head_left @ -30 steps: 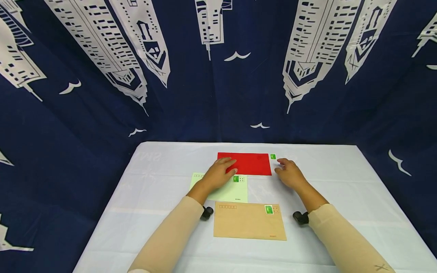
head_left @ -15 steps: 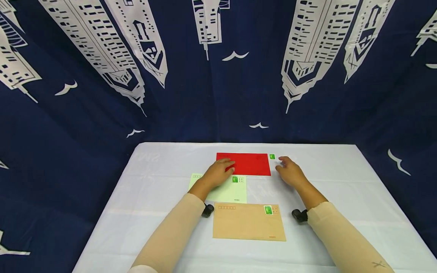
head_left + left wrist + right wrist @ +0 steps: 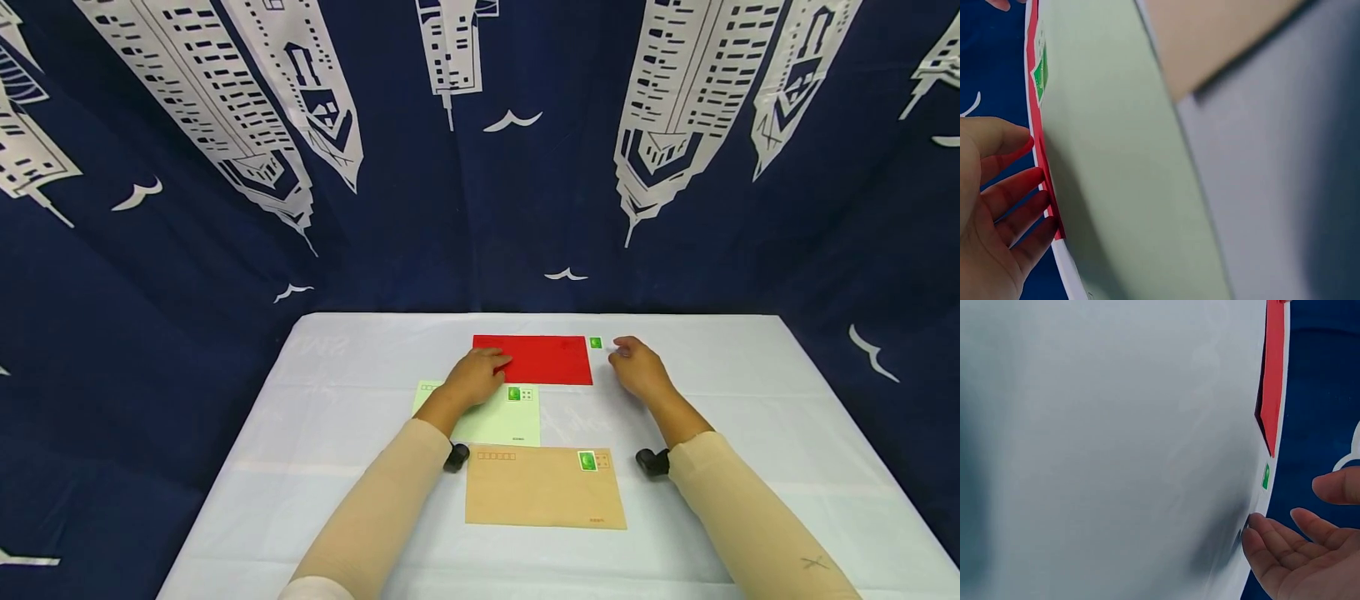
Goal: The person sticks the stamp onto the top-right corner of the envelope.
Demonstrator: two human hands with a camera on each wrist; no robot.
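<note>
A red envelope lies flat near the far side of the table. My left hand rests its fingertips on the envelope's left part, fingers nearly straight. In the left wrist view those fingers meet the red paper. Just right of the red envelope lies a small loose green stamp. Beside the stamp is my right hand, holding nothing, its fingers loosely bent. The right wrist view shows its fingertips at the table surface, short of the stamp.
Nearer lies a pale green envelope with a green stamp, partly under the left arm. In front of it is a brown envelope bearing another green stamp. A dark blue patterned cloth hangs behind the white table.
The head view has shifted slightly. My right hand has moved a little toward the far edge, beside the stamp. My left hand stays on the red envelope with its fingers slightly lower.
</note>
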